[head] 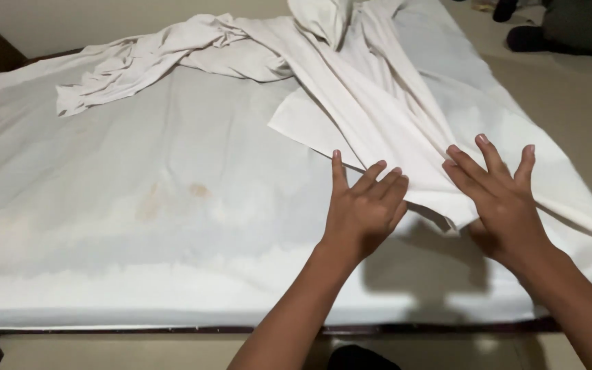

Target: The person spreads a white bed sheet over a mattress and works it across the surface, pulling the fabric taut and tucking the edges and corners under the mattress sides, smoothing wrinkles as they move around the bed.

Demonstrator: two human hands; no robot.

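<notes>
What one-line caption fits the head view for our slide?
Both hands, left and right, spread open over a loose white sheet on a mattress.

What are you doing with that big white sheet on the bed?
A person leans over a mattress with both hands out. The left hand and the right hand, fingers spread, hover at the folded edge of a white sheet. The rest of the sheet lies bunched and twisted toward the far side. Faint stains mark the mattress cover.
</notes>
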